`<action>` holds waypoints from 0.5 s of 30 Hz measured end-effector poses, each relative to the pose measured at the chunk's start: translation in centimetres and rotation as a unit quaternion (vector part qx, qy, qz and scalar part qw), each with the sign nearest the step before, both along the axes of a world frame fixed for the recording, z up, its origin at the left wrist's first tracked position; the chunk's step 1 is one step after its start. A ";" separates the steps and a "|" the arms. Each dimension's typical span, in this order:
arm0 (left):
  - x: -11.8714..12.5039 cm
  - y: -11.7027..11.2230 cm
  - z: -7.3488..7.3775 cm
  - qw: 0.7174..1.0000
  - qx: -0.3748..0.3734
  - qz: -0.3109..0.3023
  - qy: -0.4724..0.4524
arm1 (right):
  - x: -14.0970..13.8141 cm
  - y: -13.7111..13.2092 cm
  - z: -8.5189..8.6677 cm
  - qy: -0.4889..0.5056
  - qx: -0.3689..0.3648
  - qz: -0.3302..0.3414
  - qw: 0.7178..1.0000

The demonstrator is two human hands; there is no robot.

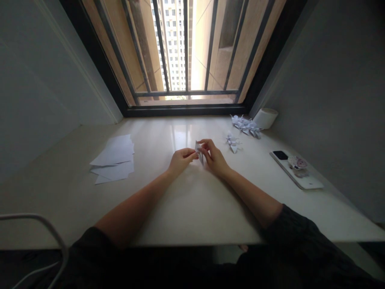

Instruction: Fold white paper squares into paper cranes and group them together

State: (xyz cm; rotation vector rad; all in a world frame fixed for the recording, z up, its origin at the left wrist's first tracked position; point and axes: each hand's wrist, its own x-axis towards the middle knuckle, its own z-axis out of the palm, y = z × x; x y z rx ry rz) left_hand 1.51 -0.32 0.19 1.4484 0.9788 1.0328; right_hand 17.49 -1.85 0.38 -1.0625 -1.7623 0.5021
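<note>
A small, partly folded piece of white paper (199, 152) stands between both hands over the middle of the pale table (192, 208). My left hand (180, 160) pinches its left side with fingers closed. My right hand (214, 156) grips its right side, fingers curled over the top. A finished folded paper figure (232, 142) lies just right of my right hand.
A loose stack of white paper sheets (114, 158) lies at the left. Several folded paper figures (246, 125) sit at the back right beside a white cup (265, 117). A white phone (296, 168) lies at the right. A barred window (185, 52) is behind.
</note>
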 end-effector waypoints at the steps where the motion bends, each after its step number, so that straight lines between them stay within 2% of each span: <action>1: 0.0 0.0 0.0 1.000 -0.009 0.007 -0.007 | 0.0 0.0 0.0 0.010 0.000 -0.003 1.000; 5: -0.2 0.3 0.0 0.998 -0.029 0.031 -0.045 | -0.1 0.1 -0.3 0.031 -0.008 -0.011 0.999; 10: -0.2 0.2 0.1 0.995 -0.036 0.044 -0.082 | -0.2 0.3 -0.8 0.061 -0.032 -0.079 0.995; 15: 0.0 0.1 0.2 0.996 -0.031 0.030 -0.074 | -0.1 0.6 -1.0 0.114 -0.051 -0.075 0.989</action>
